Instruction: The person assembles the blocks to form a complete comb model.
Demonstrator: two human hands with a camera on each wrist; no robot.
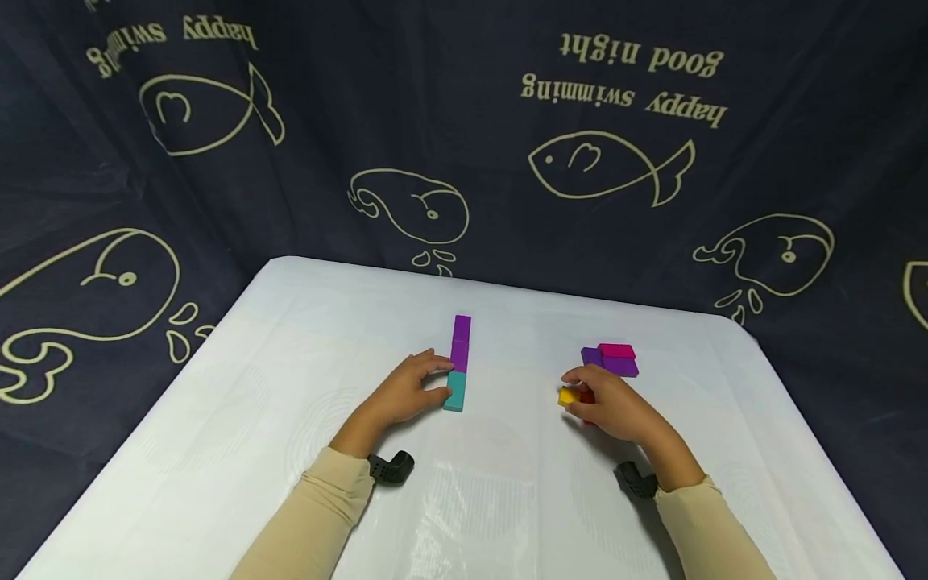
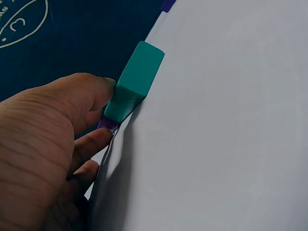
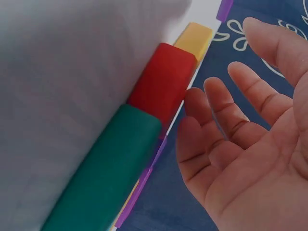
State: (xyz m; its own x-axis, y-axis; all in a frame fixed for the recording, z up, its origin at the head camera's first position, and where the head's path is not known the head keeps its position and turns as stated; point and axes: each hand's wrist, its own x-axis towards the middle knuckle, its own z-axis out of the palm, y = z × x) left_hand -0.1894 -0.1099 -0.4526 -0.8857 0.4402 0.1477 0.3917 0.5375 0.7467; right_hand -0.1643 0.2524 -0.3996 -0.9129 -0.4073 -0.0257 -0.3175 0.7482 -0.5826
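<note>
On the table, a teal block (image 1: 455,391) and two purple blocks (image 1: 460,340) form a straight line, end to end. My left hand (image 1: 406,392) is at the left side of this row. In the left wrist view its thumb rests at the edge of the teal block (image 2: 135,79), with a fingertip by the purple one behind. My right hand (image 1: 615,403) hovers over a yellow block (image 1: 569,396) and a red block (image 1: 589,412), partly covering the red. The right wrist view has its fingers loosely bent, apart from the red block (image 3: 161,82) and a green block (image 3: 108,168).
Beyond my right hand lie purple blocks (image 1: 620,367) and a pink block (image 1: 617,351), close together. A white cloth (image 1: 507,515) covers the table. A dark curtain (image 1: 464,97) with fish drawings hangs behind its far edge.
</note>
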